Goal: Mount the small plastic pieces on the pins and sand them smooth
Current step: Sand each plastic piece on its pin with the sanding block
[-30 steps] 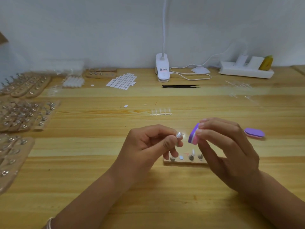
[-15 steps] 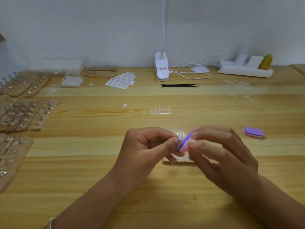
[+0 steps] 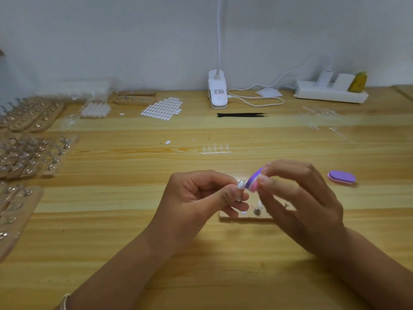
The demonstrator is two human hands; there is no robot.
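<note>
On my feed the left hand [image 3: 201,198] is curled, thumb and forefinger pinching a small plastic piece [image 3: 241,184] held up above the tabletop [image 3: 111,220]. Whatever it sits on is hidden by the fingers, can't tell. The right hand [image 3: 299,204] grasps a purple-and-pink sanding block [image 3: 254,181] by the fingertips, block tilted, its lower end right at the piece. It's blurred, so I can't say touching or just beside. Both hands hover over a wooden pin block [image 3: 245,217] lying flat on the tabletop. I make out one metal pin [image 3: 257,211] upright in it and a pale oval bit [image 3: 243,212] just beside that, the rest covered by the hands. A second sanding block [image 3: 341,177], purple on top, lies flat to the right of the right hand, apart from it. Beyond the hands is a clear strip of pieces [image 3: 215,150]. Farther back are black tweezers [image 3: 242,115] and a sheet of small white ovals [image 3: 162,108]. A white clip lamp base [image 3: 218,90] stands by the wall with its cable looped beside it, and a power strip [image 3: 330,92] sits at the back right. Along the left edge are several wooden boards [image 3: 29,157] studded with pins, blurred. A thin bracelet [image 3: 64,302] is on the left wrist.
</note>
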